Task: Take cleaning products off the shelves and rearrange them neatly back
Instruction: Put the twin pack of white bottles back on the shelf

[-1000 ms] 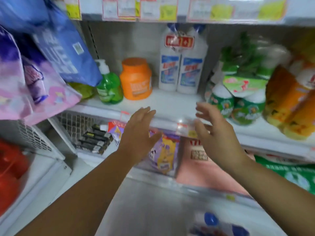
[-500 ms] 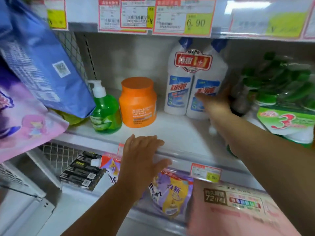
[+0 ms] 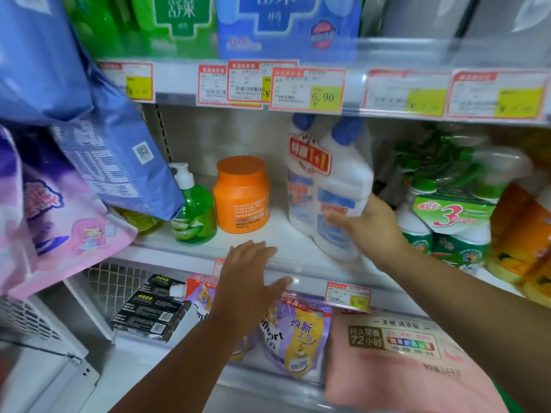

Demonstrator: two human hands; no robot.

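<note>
Right hand (image 3: pixel 369 225): grips tilted twin bottles (image 3: pixel 331 189).
Left hand (image 3: pixel 250 272): flat on front edge of shelf (image 3: pixel 310 277), holding nothing.
Gap: bare shelf between jar (image 3: pixel 241 195) and twin bottles.

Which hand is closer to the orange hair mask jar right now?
Left. The left hand is at the shelf edge, just in front of the orange jar; the right hand is off to the jar's right, gripping the twin white bottles.
</note>
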